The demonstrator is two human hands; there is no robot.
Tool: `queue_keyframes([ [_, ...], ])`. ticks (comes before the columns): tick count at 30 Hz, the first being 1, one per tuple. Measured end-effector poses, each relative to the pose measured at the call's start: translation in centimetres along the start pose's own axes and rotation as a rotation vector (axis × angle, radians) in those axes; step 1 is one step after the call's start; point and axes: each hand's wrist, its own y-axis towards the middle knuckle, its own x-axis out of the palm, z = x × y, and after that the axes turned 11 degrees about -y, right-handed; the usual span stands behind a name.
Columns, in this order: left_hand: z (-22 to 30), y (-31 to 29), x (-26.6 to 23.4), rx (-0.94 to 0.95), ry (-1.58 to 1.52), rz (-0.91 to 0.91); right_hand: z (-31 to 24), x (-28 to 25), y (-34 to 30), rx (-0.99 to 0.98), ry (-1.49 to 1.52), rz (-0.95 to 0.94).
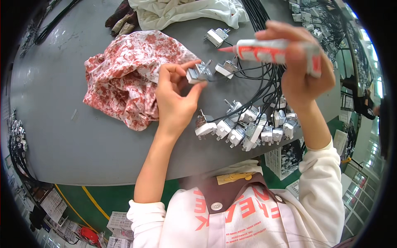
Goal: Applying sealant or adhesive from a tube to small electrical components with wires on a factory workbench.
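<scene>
Pinching a white-and-silver boxy component [196, 74], the left hand [175, 95] partly hides it; to that hand's right, the blurred right hand [304, 82] grips a partly covered white-and-red tapered tube [260, 51].

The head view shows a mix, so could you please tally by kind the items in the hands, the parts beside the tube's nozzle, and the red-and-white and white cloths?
Tube in right hand: 1
Held part in left hand: 1
Loose parts beside the nozzle: 2
Red-and-white cloth: 1
White cloth: 1
Total: 6
</scene>
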Motion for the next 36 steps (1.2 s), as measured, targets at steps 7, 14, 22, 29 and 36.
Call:
queue_keyframes([
  [7, 1.1, 1.5, 0.0, 0.555, 1.097, 0.013, 0.0, 1.5, 0.0, 1.029, 0.677, 0.251],
  [14, 4.6, -3.8, 0.7, -0.102, 1.016, -0.599, 1.1, 1.5, -0.8, 1.163, 0.821, 0.283],
  [22, 7.2, -4.9, -2.7, -0.792, 0.007, -0.237, 1.5, 1.2, -0.6, 1.235, 0.926, 0.288],
  [29, 6.4, -4.7, -1.5, -0.681, -0.143, 0.129, 2.0, 1.3, -0.5, 1.247, 0.954, 0.264],
  [36, 2.6, -2.6, 1.6, -0.298, 0.108, 0.337, 1.3, 0.6, 0.2, 1.117, 0.816, 0.075],
])
